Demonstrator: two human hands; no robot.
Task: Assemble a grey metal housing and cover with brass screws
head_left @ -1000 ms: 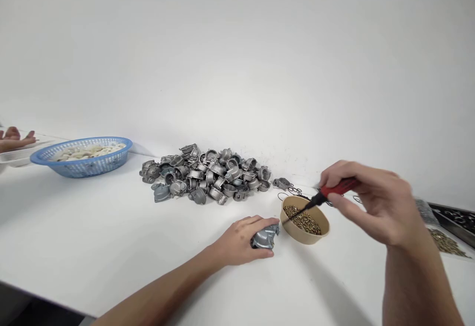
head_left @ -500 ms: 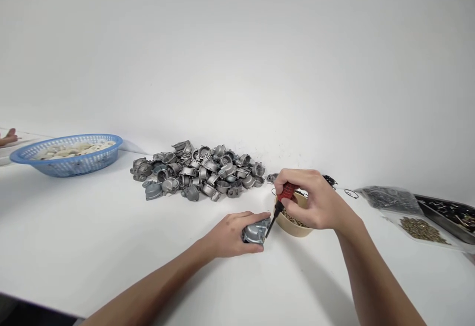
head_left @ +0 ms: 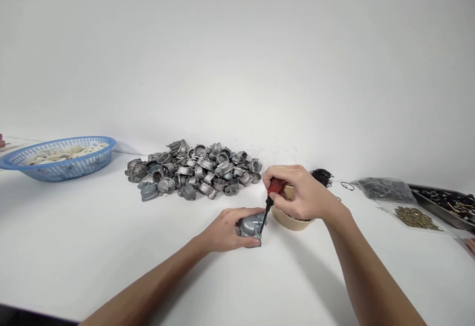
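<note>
White tabletop [head_left: 111, 252] meets a pale wall [head_left: 237, 59]. Work on the metal housing [head_left: 251, 225], near the centre, looks under way, not finished: the screwdriver [head_left: 275, 186] has its tip at the right edge (whether a screw is seated there, I cannot tell). Left hand [head_left: 224, 229] is clamped round the housing, right hand [head_left: 302, 192] round the red handle. Similar castings [head_left: 200, 170] lie heaped farther off. It is grey, domed and faintly shiny.

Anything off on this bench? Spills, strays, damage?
Minor only: one thin black ring lies loose on the table, apart from the bunch of black rings beyond the right hand, so it looks stray. Small specks mark the wall behind the pile of metal parts, perhaps dirt. No clear damage shows.
</note>
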